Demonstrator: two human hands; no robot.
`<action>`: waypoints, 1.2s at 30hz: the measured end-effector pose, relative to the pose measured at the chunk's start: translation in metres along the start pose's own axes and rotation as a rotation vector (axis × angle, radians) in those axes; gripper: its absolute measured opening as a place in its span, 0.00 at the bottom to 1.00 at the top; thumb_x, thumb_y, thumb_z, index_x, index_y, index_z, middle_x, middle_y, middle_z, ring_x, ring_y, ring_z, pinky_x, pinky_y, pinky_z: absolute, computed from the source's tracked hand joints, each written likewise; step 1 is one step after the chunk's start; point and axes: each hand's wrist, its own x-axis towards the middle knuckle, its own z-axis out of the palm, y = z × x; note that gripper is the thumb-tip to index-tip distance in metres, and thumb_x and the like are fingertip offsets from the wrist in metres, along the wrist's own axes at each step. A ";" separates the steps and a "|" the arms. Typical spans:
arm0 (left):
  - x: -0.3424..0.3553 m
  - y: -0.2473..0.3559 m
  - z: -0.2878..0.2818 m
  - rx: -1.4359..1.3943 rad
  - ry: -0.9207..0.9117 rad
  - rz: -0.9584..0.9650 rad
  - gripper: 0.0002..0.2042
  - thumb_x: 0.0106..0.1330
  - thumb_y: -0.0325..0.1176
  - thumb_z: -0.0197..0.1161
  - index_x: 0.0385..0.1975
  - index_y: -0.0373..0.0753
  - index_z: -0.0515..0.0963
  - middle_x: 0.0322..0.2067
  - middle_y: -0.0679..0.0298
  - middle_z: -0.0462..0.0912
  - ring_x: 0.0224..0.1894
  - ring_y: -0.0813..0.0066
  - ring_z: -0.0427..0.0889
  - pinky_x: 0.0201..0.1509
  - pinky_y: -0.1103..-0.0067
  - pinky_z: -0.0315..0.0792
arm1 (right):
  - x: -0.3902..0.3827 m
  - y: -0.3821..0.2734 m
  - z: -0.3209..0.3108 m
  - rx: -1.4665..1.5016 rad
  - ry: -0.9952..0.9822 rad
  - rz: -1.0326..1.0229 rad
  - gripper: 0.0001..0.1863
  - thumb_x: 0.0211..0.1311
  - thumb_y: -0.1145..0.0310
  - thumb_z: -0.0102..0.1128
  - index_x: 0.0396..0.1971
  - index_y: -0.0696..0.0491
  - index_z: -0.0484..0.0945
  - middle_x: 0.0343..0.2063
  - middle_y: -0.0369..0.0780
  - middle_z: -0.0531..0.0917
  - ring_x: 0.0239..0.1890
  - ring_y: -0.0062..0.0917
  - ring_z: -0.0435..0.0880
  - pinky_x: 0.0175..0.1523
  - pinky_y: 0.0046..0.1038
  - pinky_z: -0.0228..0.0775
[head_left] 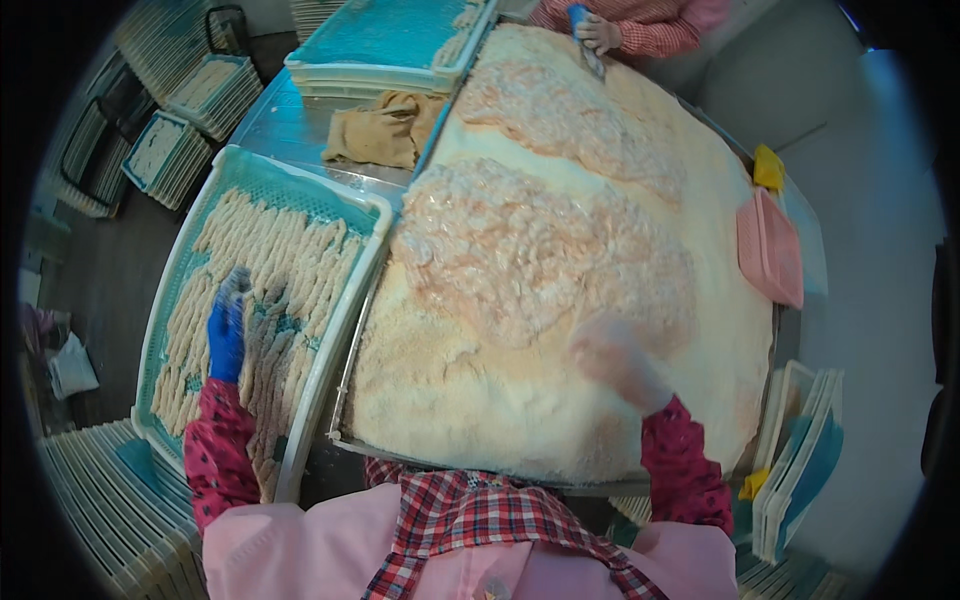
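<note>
Reaching over the white-rimmed tray [300, 174], the left hand [227, 325], in a blue glove dusted with crumb. Its fingers lie close together, pointing away from the wearer; cannot tell whether they pinch a strip. Crumb-coated strips [270, 235] fill much of the tray's turquoise mesh, side by side in long rows, darker and greyer just right of the glove.

Right hand [615, 355] — pale, badly blurred — over the crumb bed [500, 410], at the near edge of a glossy pink raw heap [500, 255]. Finger spread there can't be read, nor whether anything is held.

Heap sits mid-bed; a second raw heap [570, 120] lies beyond it, a strip of pale crumb between. At the far end, a co-worker's gloved hand [598, 33] grips a blue object [578, 15].

Right border: pink basket [770, 245], yellow item [768, 168] just behind. Upper left: tan cloth [385, 130] beside stacked trays [390, 50].
</note>
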 end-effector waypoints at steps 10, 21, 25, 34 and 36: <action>-0.148 0.121 0.249 0.089 -0.724 0.260 0.27 0.60 0.47 0.58 0.55 0.36 0.68 0.43 0.48 0.77 0.46 0.52 0.76 0.51 0.66 0.68 | -0.116 -0.031 0.120 0.341 0.507 0.666 0.20 0.61 0.68 0.49 0.52 0.59 0.67 0.49 0.46 0.73 0.53 0.35 0.70 0.59 0.34 0.59; -0.138 0.126 0.305 -0.019 -0.643 0.218 0.16 0.64 0.36 0.55 0.50 0.39 0.72 0.45 0.58 0.76 0.44 0.66 0.76 0.45 0.74 0.70 | -0.130 0.002 0.116 0.184 0.845 0.765 0.21 0.63 0.63 0.44 0.51 0.60 0.68 0.49 0.50 0.72 0.54 0.41 0.68 0.62 0.37 0.54; -0.081 0.149 0.231 -0.631 -0.224 -0.333 0.14 0.66 0.31 0.53 0.50 0.36 0.72 0.45 0.59 0.76 0.46 0.75 0.75 0.44 0.78 0.71 | -0.047 -0.053 0.139 0.517 0.397 0.243 0.23 0.59 0.59 0.53 0.51 0.55 0.70 0.53 0.46 0.71 0.58 0.39 0.65 0.63 0.36 0.53; -0.052 0.173 0.175 -0.611 -0.451 0.011 0.15 0.59 0.20 0.56 0.47 0.36 0.74 0.55 0.58 0.70 0.57 0.65 0.70 0.63 0.70 0.60 | 0.004 -0.078 0.126 -0.270 -0.315 -0.072 0.12 0.48 0.64 0.58 0.34 0.48 0.78 0.44 0.38 0.78 0.50 0.33 0.73 0.53 0.39 0.63; -0.066 0.156 0.171 0.074 -0.755 0.588 0.17 0.55 0.17 0.55 0.45 0.38 0.76 0.54 0.56 0.72 0.59 0.59 0.68 0.63 0.70 0.60 | -0.045 -0.026 0.132 -0.141 0.098 -0.026 0.11 0.47 0.68 0.56 0.33 0.49 0.79 0.38 0.40 0.79 0.44 0.34 0.76 0.48 0.35 0.67</action>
